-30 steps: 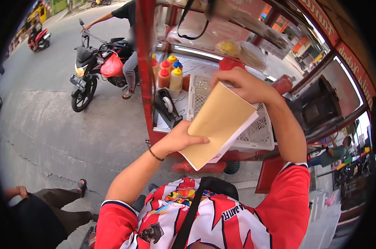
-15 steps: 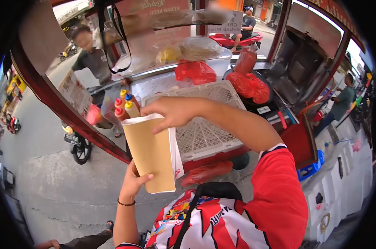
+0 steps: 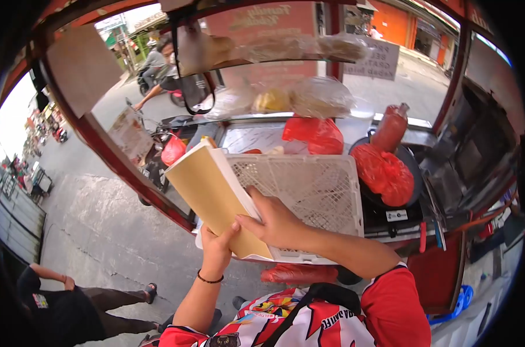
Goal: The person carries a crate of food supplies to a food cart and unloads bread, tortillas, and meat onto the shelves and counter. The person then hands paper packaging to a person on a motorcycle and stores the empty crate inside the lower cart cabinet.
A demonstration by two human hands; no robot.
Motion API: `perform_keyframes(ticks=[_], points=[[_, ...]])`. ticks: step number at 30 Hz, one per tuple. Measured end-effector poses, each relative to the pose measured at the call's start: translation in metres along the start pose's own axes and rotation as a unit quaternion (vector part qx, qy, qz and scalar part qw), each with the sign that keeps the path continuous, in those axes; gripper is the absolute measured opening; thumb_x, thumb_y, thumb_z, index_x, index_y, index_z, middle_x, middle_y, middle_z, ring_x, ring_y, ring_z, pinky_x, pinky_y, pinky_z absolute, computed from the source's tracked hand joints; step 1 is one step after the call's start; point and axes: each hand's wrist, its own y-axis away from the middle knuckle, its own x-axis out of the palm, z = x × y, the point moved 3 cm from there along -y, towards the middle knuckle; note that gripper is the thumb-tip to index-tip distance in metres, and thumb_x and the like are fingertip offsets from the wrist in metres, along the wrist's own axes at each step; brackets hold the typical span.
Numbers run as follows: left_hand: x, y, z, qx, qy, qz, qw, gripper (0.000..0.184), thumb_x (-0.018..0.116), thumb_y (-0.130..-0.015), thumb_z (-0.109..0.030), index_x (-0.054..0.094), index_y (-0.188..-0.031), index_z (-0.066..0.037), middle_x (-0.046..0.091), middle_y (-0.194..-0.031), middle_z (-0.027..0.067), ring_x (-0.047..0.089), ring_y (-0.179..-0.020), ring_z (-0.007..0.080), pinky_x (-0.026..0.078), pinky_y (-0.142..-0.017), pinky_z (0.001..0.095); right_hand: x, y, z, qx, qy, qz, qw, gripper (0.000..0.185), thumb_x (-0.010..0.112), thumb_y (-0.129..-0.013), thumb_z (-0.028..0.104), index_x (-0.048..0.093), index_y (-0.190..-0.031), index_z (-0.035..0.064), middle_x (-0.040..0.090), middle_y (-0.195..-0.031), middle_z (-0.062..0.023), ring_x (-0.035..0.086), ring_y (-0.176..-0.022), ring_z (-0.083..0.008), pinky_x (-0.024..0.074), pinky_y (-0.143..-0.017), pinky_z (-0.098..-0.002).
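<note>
A stack of brown wrapping paper with white sheets beneath is held over the cart, its top leaning left. My left hand grips the lower left edge, thumb on the brown face. Closed on the lower right edge is my right hand, its thumb close to the left thumb. Behind the papers lies a white plastic lattice crate, partly covered by my right forearm. The sauce bottles beside the crate are nearly all hidden by the stack.
A round black pan holds red plastic bags. Another red bag sits behind the crate. Wrapped bread packs fill the shelf. A person in black stands at lower left; another person is by a motorbike beyond the cart.
My right hand has moved from the stack's top to its lower right edge. The paper stack leans further left and covers most of the sauce bottles. The view has shifted.
</note>
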Motion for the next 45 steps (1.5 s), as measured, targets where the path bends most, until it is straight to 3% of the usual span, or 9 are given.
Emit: perform_keyframes(ticks=[8,15,19,23,26,27,30,35,45], points=[[0.041,0.016,0.036,0.016,-0.007,0.011,1.000,0.043,0.065,-0.096,-0.017,0.049,-0.131,0.004,0.059,-0.126,0.0139,0.062,-0.111,0.0230,0.054,-0.094,0.0378,-0.019,0.032,-0.024,-0.018,0.050,0.008,0.999,0.041,0.064,-0.087,0.017,0.043,-0.115,-0.0045,0.064,-0.080,-0.0303,0.064,-0.076,-0.0504,0.0497,-0.067,-0.0555],[0.037,0.002,0.022,-0.013,0.109,0.121,0.987,0.048,0.068,-0.093,-0.015,0.047,-0.132,0.003,0.056,-0.130,0.0142,0.059,-0.117,0.0234,0.052,-0.100,0.0391,-0.053,0.048,-0.009,-0.040,0.010,-0.080,0.996,0.036,0.063,-0.087,0.013,0.044,-0.113,-0.0031,0.064,-0.088,-0.0288,0.063,-0.087,-0.0496,0.0466,-0.073,-0.0568],[0.021,0.002,0.020,0.002,-0.025,0.095,0.995,0.044,0.072,-0.089,-0.011,0.053,-0.126,0.002,0.062,-0.120,0.0119,0.062,-0.109,0.0192,0.051,-0.093,0.0338,-0.041,0.043,-0.019,-0.016,-0.008,-0.075,0.997,0.041,0.065,-0.090,0.016,0.048,-0.121,-0.0027,0.064,-0.095,-0.0325,0.062,-0.093,-0.0507,0.0490,-0.077,-0.0525],[0.023,0.009,-0.005,0.041,-0.103,0.054,0.992,0.028,0.078,-0.085,-0.010,0.065,-0.107,0.000,0.070,-0.100,0.0045,0.065,-0.092,0.0138,0.053,-0.083,0.0287,-0.030,0.032,-0.010,-0.010,-0.069,-0.038,0.997,0.057,0.074,-0.088,0.020,0.048,-0.132,-0.0065,0.068,-0.113,-0.0224,0.067,-0.106,-0.0313,0.0502,-0.094,-0.0396],[0.013,0.005,-0.023,0.080,-0.120,0.074,0.987,0.029,0.079,-0.084,-0.010,0.065,-0.107,0.001,0.071,-0.100,0.0048,0.065,-0.091,0.0130,0.053,-0.082,0.0292,-0.016,0.019,-0.015,0.039,-0.171,-0.022,0.984,0.060,0.074,-0.088,0.020,0.046,-0.132,-0.0076,0.070,-0.108,-0.0220,0.070,-0.102,-0.0304,0.0526,-0.088,-0.0396],[0.007,0.006,-0.023,0.086,-0.137,0.083,0.983,0.031,0.079,-0.084,-0.010,0.065,-0.109,0.001,0.071,-0.101,0.0053,0.065,-0.092,0.0128,0.053,-0.082,0.0292,-0.011,0.013,-0.008,-0.062,-0.101,-0.057,0.991,0.051,0.073,-0.088,0.020,0.054,-0.129,-0.0043,0.071,-0.109,-0.0181,0.070,-0.099,-0.0249,0.0534,-0.085,-0.0376],[-0.012,-0.004,-0.024,0.108,-0.152,0.040,0.982,0.033,0.078,-0.084,-0.010,0.064,-0.111,0.002,0.070,-0.103,0.0064,0.065,-0.092,0.0133,0.053,-0.082,0.0291,0.016,-0.002,-0.016,0.038,-0.120,0.030,0.992,0.040,0.071,-0.090,0.019,0.061,-0.123,-0.0020,0.072,-0.106,-0.0171,0.071,-0.096,-0.0242,0.0536,-0.084,-0.0383],[-0.037,-0.035,-0.022,0.012,-0.106,0.037,0.994,0.040,0.078,-0.084,-0.007,0.059,-0.118,0.002,0.069,-0.109,0.0085,0.066,-0.098,0.0163,0.053,-0.087,0.0315,0.038,-0.036,-0.032,0.076,-0.042,0.014,0.996,0.033,0.067,-0.091,0.020,0.065,-0.114,-0.0031,0.072,-0.101,-0.0214,0.072,-0.092,-0.0316,0.0539,-0.080,-0.0405],[-0.118,-0.067,-0.034,0.095,0.008,0.099,0.991,0.044,0.079,-0.084,-0.007,0.059,-0.122,0.000,0.067,-0.115,0.0071,0.064,-0.109,0.0172,0.052,-0.094,0.0339,0.071,-0.099,0.017,-0.071,0.121,0.032,0.990,0.028,0.066,-0.090,0.018,0.064,-0.110,-0.0023,0.068,-0.097,-0.0226,0.069,-0.087,-0.0402,0.0535,-0.076,-0.0442]])
